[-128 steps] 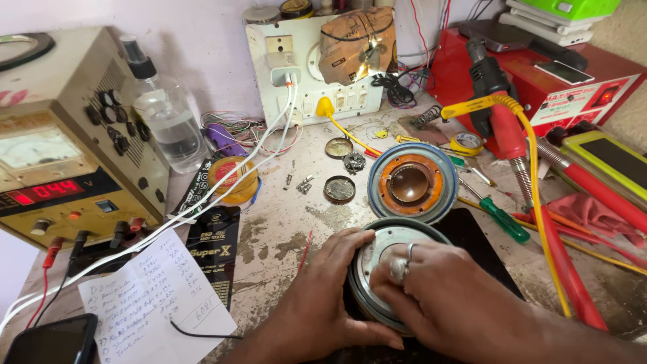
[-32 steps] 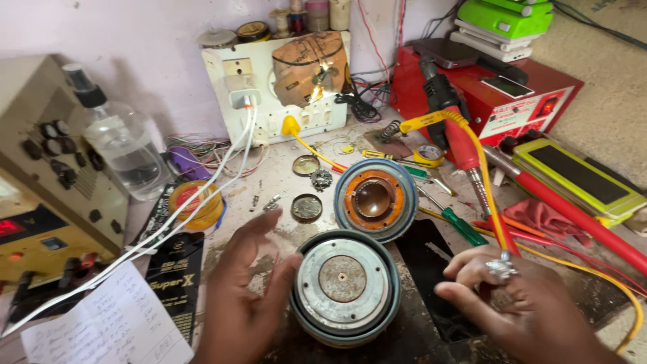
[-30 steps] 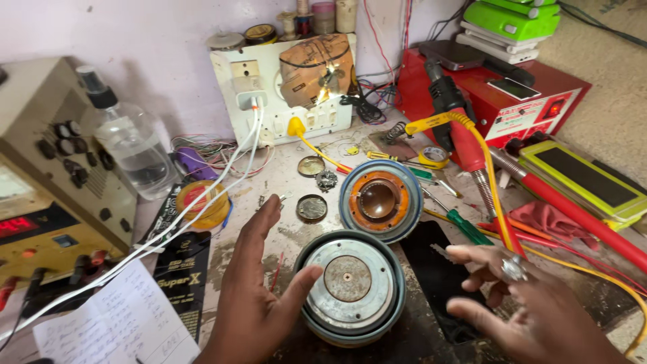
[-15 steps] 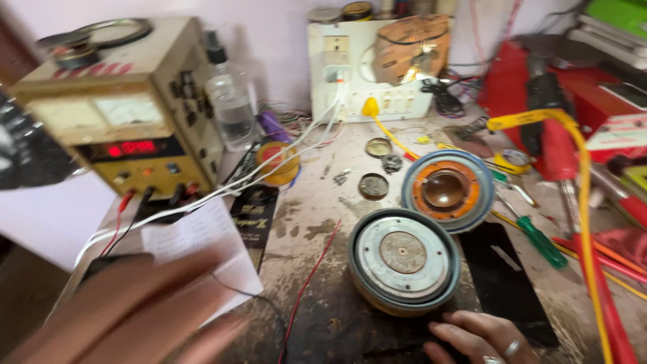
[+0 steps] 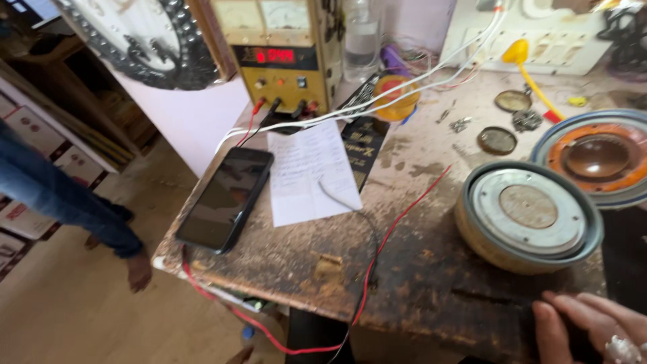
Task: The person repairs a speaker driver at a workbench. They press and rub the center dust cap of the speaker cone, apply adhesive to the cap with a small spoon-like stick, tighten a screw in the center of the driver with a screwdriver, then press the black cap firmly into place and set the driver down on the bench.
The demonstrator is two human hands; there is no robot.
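My right hand (image 5: 590,327), with a ring on one finger, lies flat on the worn bench top at the lower right, holding nothing. Just above it stands a round metal speaker magnet assembly (image 5: 527,216) with a grey rim; the hand is close to it but apart. Behind that sits a second round part with an orange centre (image 5: 596,156). My left hand is out of the picture.
A dark phone (image 5: 226,195) and a handwritten paper (image 5: 306,168) lie on the bench's left side, near its edge. A power supply with a red display (image 5: 283,57), a bottle (image 5: 360,34) and a yellow tape roll (image 5: 394,98) stand behind. Red wire (image 5: 404,212) crosses the top. A person's legs (image 5: 60,202) stand at left.
The view has swung left and down, showing the bench edge and floor. My left hand, blurred at lower left before, has left the picture. The right hand stays by the magnet assembly.
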